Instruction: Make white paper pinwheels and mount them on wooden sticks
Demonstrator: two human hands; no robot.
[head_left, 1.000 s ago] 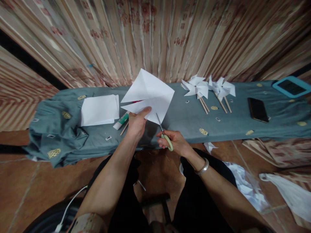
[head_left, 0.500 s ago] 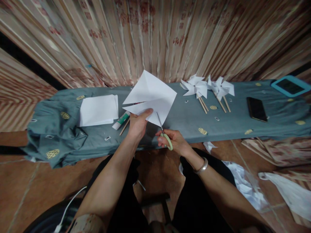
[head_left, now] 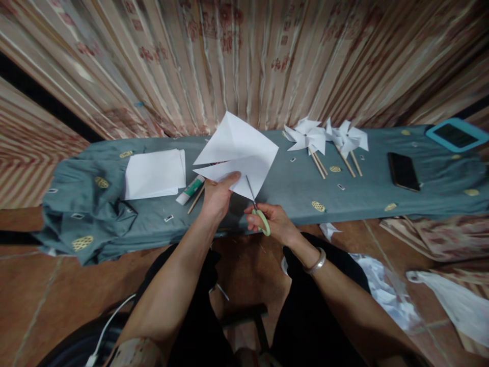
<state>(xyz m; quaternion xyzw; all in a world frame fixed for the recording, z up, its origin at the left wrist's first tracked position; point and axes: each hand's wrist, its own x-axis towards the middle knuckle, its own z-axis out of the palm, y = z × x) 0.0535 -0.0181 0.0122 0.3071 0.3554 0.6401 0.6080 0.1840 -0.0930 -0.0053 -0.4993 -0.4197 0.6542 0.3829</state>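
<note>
A stack of white paper sheets (head_left: 155,174) lies toward the left end of the tabletop (head_left: 290,188), a green-and-white glue tube (head_left: 190,189) just beside it. Left hand (head_left: 217,196) pinches a creased white paper square (head_left: 239,153) by its lower edge, lifted above the front edge for cutting. Right hand (head_left: 273,223) grips green-handled scissors (head_left: 257,209), blades at the paper's lower edge. 2 white paper pinwheels on wooden sticks (head_left: 328,140) rest at the back edge, a black phone (head_left: 404,172) further right.
</note>
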